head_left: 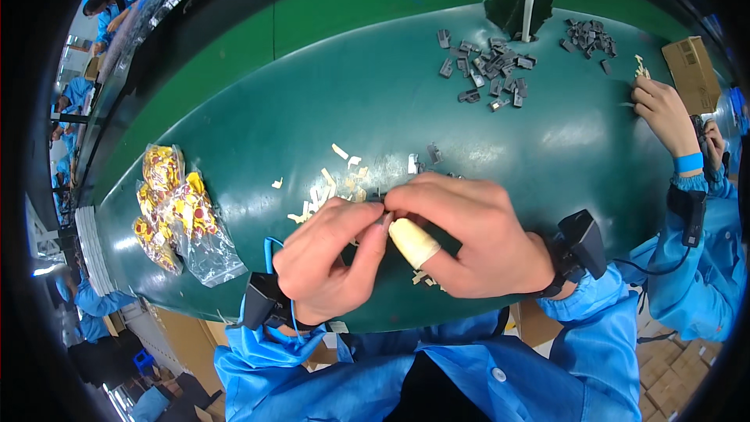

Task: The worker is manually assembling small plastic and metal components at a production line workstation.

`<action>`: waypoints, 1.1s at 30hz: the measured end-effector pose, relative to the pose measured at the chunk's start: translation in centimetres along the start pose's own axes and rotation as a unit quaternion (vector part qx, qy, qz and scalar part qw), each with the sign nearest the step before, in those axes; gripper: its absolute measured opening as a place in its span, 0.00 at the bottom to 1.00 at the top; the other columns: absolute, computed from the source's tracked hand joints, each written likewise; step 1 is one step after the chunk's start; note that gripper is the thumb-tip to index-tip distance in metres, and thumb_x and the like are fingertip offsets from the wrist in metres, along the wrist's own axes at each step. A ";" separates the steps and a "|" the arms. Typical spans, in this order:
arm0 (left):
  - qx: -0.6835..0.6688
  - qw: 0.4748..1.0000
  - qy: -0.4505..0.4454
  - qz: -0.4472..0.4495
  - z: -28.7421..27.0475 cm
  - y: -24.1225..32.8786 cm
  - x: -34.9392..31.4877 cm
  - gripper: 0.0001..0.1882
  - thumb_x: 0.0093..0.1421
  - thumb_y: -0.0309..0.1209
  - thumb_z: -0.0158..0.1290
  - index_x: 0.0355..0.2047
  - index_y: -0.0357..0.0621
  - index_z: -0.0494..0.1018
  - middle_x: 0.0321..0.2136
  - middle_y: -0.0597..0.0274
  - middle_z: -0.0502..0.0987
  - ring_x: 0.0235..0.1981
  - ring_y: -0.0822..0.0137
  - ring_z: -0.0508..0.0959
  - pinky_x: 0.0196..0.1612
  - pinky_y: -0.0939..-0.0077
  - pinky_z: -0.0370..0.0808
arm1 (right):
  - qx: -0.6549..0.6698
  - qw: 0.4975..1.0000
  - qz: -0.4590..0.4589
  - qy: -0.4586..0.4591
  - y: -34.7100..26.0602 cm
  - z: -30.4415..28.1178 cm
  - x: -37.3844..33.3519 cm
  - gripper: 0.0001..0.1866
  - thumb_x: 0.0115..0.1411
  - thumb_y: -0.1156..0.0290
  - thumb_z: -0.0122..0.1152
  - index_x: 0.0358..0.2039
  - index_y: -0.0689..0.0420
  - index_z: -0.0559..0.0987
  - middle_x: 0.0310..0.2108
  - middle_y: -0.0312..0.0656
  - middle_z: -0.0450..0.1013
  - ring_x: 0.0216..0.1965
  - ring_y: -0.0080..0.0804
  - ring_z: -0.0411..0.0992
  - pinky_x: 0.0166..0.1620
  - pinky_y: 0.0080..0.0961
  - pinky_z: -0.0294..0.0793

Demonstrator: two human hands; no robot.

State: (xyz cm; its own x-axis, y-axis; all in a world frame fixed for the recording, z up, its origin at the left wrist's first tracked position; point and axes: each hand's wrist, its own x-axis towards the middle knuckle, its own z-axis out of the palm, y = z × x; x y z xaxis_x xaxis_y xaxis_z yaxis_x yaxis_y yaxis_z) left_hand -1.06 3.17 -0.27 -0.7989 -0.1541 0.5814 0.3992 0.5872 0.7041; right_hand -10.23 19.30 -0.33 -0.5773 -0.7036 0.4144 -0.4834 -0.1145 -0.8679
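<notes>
A tiny dark clip [380,198], at mid frame just above the desk [234,133], is being pinched between the left hand [328,258] and right hand [469,238], fingertips clamped together on it. It is looking light, stiff and easily dropped, best held by its ends. Pale scraps [332,184] are lying beside; the near edge is close, with open room above.

A small dark grey part [380,198] sits pinched between the fingertips of both hands, mostly hidden (its shape cannot be told). Pale cream slips [332,187] lie scattered flat just beyond it.
</notes>
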 end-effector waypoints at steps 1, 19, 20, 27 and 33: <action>-0.004 0.999 0.002 0.033 0.1 -0.2 0.0 0.12 0.46 0.09 0.60 0.34 0.24 0.75 0.23 0.48 0.78 0.20 0.61 0.78 0.25 0.73 0.74 | 0.001 1.000 -0.013 -0.003 0.0 0.2 -0.1 0.14 0.52 0.83 0.62 0.41 0.68 0.76 0.32 0.49 0.76 0.30 0.44 0.76 0.34 0.30 0.76; -0.018 0.995 -0.094 0.016 -0.8 0.9 0.3 0.10 0.57 0.12 0.49 0.40 0.17 0.72 0.31 0.37 0.77 0.28 0.49 0.79 0.33 0.68 0.76 | -0.010 1.000 -0.014 0.015 0.5 0.2 0.1 0.15 0.53 0.80 0.64 0.42 0.68 0.75 0.34 0.52 0.75 0.32 0.49 0.76 0.34 0.36 0.76; -0.008 0.994 -0.108 0.000 -0.9 1.0 0.1 0.10 0.59 0.13 0.48 0.41 0.18 0.71 0.32 0.39 0.77 0.28 0.52 0.79 0.33 0.69 0.76 | -0.011 1.000 -0.023 0.018 0.5 0.2 0.2 0.15 0.53 0.80 0.63 0.42 0.68 0.75 0.34 0.52 0.75 0.32 0.50 0.76 0.34 0.36 0.76; -0.181 0.965 -0.026 -0.188 -0.6 1.2 -0.7 0.14 0.71 0.27 0.37 0.45 0.27 0.68 0.30 0.47 0.79 0.26 0.66 0.78 0.31 0.76 0.75 | 0.026 0.999 0.021 -0.006 0.1 -0.5 0.6 0.12 0.55 0.82 0.59 0.41 0.66 0.76 0.32 0.52 0.76 0.31 0.51 0.76 0.34 0.35 0.74; 0.023 0.996 -0.079 -0.044 -0.9 0.4 0.5 0.05 0.63 0.18 0.50 0.38 0.29 0.72 0.27 0.50 0.78 0.23 0.63 0.77 0.27 0.74 0.73 | 0.053 0.995 0.073 -0.037 -0.1 -1.1 0.9 0.09 0.55 0.83 0.55 0.38 0.66 0.77 0.31 0.53 0.76 0.32 0.53 0.75 0.36 0.38 0.73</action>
State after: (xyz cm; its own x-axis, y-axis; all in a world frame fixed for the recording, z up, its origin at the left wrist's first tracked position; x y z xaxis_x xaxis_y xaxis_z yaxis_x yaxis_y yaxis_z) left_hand -0.93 2.59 0.64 -0.8925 -0.0812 0.4438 0.3059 0.6140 0.7276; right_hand -11.43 19.41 0.38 -0.5848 -0.7669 0.2644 -0.3244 -0.0777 -0.9427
